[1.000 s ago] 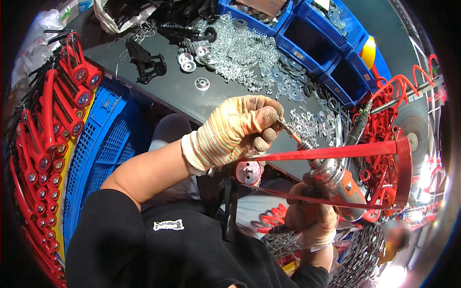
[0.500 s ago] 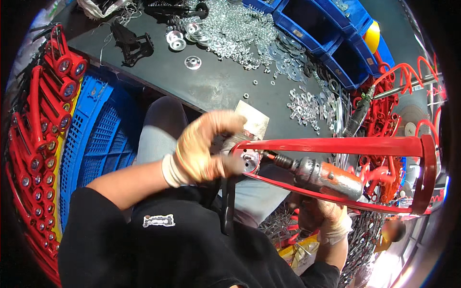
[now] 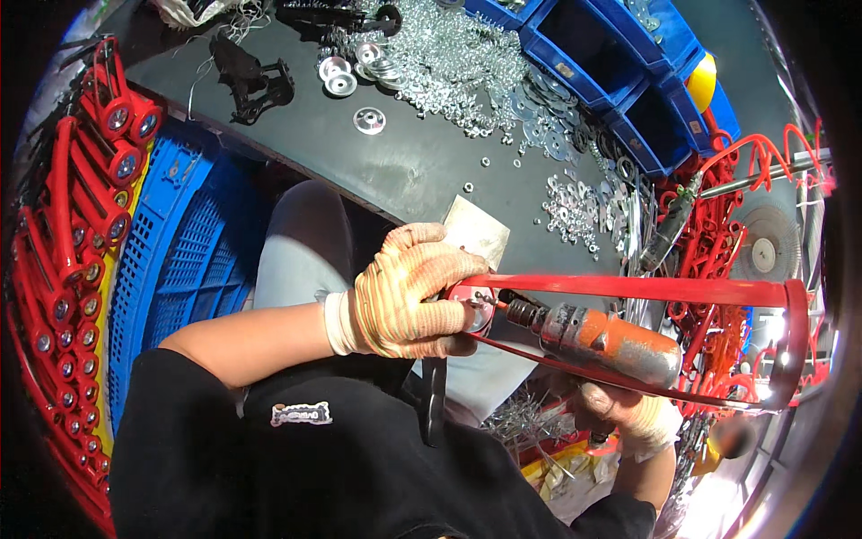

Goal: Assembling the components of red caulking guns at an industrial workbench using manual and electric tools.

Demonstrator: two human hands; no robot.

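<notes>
My left hand, in a striped work glove, is closed round the round end of a long red metal frame. A silver disc sits in that end, partly hidden by my fingers. My right hand, also gloved, grips the handle of a worn orange and silver power drill, which shows between the frame's two red bars. The drill's tip points left at the disc; whether it touches cannot be made out. A dark flat bar hangs down below my left hand.
A dark bench bears heaped small metal fittings, loose silver discs and a pale block at its near edge. Blue bins stand far right. Red parts are stacked left beside a blue crate.
My left hand, blurred with fingers apart before, has closed round the frame's round end. The drill has shifted slightly left toward the disc. My right hand has moved a little right.
</notes>
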